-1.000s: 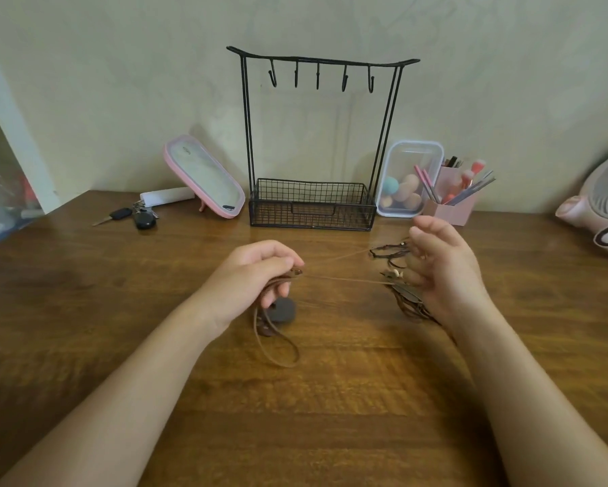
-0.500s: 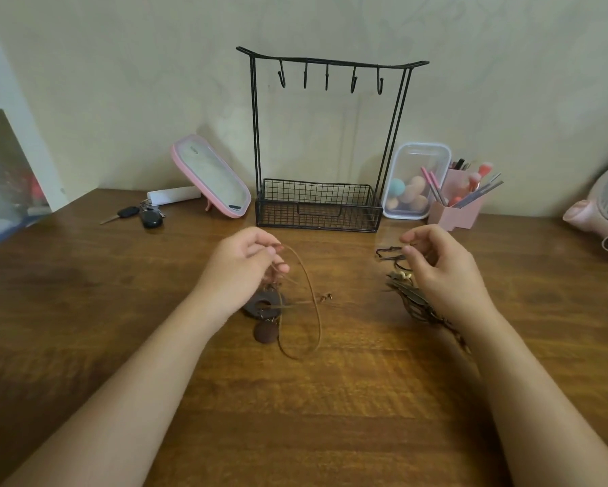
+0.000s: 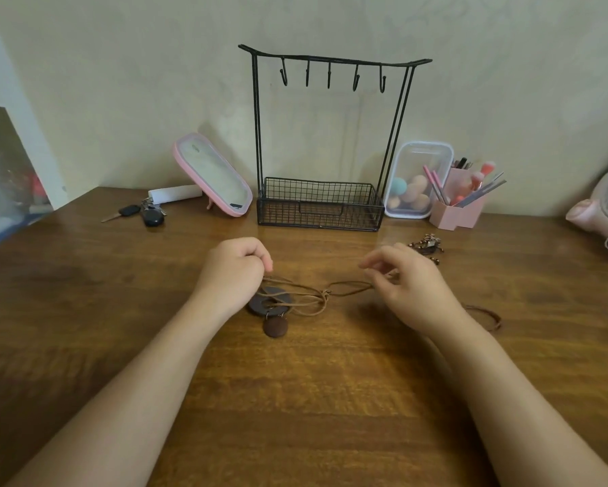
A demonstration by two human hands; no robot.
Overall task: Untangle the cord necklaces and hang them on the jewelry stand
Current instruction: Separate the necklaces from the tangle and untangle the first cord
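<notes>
While the left hand pinches thin tan cord by round wooden discs, right hand seemingly pinches too.

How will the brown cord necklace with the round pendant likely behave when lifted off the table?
Probably floppy: the cord lies in loose, crossing loops on the table. The ring pendant and small disc would likely hang lowest and swing. Loops overlapping near the knot may snag.
</notes>
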